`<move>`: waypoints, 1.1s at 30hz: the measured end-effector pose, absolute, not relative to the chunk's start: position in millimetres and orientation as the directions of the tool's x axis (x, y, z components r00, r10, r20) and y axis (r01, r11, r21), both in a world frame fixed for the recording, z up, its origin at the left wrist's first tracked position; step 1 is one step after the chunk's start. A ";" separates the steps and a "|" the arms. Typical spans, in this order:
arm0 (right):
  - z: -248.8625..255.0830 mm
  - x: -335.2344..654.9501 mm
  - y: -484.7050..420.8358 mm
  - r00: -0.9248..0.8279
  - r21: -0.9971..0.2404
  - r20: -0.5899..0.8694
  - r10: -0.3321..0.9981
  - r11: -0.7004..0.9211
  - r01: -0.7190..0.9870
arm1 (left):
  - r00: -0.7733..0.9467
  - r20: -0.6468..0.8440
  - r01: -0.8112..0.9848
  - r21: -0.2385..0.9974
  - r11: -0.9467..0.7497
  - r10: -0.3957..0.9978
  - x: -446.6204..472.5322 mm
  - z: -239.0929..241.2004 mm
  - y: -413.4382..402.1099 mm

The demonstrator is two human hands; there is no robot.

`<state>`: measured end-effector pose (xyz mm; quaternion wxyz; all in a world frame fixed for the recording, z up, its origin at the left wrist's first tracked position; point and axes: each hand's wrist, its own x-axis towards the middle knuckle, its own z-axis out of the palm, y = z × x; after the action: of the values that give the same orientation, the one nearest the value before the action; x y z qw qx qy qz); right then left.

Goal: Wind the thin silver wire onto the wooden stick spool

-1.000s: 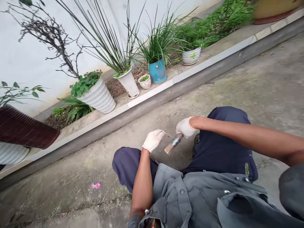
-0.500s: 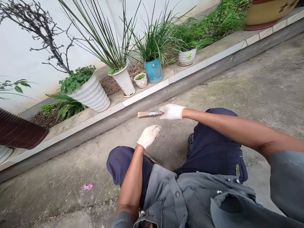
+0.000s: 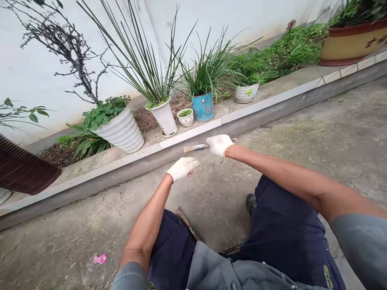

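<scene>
Both hands wear white gloves. My right hand (image 3: 220, 144) is closed round a short wooden stick (image 3: 190, 148) with silver wire (image 3: 198, 147) wound about its middle; the stick points left, level, over the concrete ground. My left hand (image 3: 182, 167) is closed just below and left of it, pinching what looks like a thin wire end that hangs down; the strand is too fine to follow. A dark thin rod (image 3: 186, 222) lies on the ground between my knees.
A raised kerb (image 3: 266, 110) runs across, carrying a ribbed white pot (image 3: 122, 131), a tall white pot (image 3: 165, 117), a small bowl pot (image 3: 186, 118), a blue pot (image 3: 202, 106) and a large yellow planter (image 3: 352, 42). A pink scrap (image 3: 100, 258) lies on the concrete.
Both arms have stretched forward and up, away from my lap. The stick turned from tilted to level, then moved further out. My view lifted a little.
</scene>
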<state>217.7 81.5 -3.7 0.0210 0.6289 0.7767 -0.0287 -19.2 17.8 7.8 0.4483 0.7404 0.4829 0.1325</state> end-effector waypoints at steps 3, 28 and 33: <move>-18.7 219.9 87.5 -0.259 0.016 -0.130 0.957 0.263 0.965 | 0.469 -0.229 0.652 0.741 -0.160 0.853 -21.0 3.1 32.2; -34.7 215.7 86.9 -0.411 -0.338 -0.192 0.891 0.333 0.880 | 0.501 -0.287 0.542 0.839 -0.037 0.816 -31.8 -27.1 68.8; -43.2 215.8 99.0 -0.238 -0.236 -0.231 0.944 0.183 0.954 | 0.439 -0.338 0.607 0.795 0.002 0.832 -17.9 -29.8 67.2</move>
<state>215.8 99.0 -43.2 0.0162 0.6172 0.7688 -0.1666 -17.9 67.2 -29.8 0.4839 0.6968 0.5165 0.1163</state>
